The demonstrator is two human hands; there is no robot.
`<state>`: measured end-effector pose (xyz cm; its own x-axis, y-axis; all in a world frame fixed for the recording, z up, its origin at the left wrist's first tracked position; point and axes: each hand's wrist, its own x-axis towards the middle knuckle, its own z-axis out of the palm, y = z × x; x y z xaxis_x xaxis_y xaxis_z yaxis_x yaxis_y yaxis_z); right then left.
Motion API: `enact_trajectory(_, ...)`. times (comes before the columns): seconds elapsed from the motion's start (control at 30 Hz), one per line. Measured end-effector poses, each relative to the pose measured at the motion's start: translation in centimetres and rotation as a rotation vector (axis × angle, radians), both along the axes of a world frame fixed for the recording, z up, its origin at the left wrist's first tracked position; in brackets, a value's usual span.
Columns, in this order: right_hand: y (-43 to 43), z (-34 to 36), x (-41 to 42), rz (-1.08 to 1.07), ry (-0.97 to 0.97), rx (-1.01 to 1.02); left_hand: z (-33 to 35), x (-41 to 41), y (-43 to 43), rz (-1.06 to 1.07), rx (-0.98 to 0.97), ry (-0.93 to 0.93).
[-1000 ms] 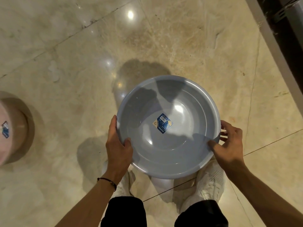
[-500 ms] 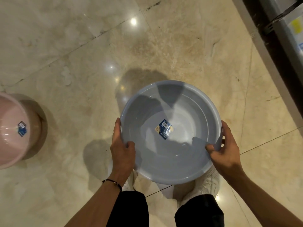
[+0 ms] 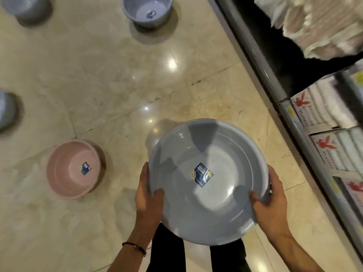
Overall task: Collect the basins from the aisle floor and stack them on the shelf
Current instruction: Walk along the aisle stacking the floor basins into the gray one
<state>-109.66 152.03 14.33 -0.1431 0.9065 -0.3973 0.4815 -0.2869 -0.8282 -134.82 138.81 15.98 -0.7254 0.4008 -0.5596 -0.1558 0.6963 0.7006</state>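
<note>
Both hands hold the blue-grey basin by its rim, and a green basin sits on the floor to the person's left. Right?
Not quite. The head view shows a pink basin, not a green one, on the floor to the left. The left hand and right hand do hold the blue-grey basin by its rim.
</note>
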Motion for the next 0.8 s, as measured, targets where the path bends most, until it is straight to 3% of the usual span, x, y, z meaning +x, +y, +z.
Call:
enact_trajectory(0.43, 2.3, 28.5, -3.2, -0.003, 0.115, 0.037, 29.0, -1.4, -1.2, 0.131, 0.166, 0.083)
enact_trajectory(0.8, 3.9, 45.3, -6.2, 0.337, 0.158, 0.101, 46.2, -1.5, -4.6, 0.485, 0.433, 0.056)
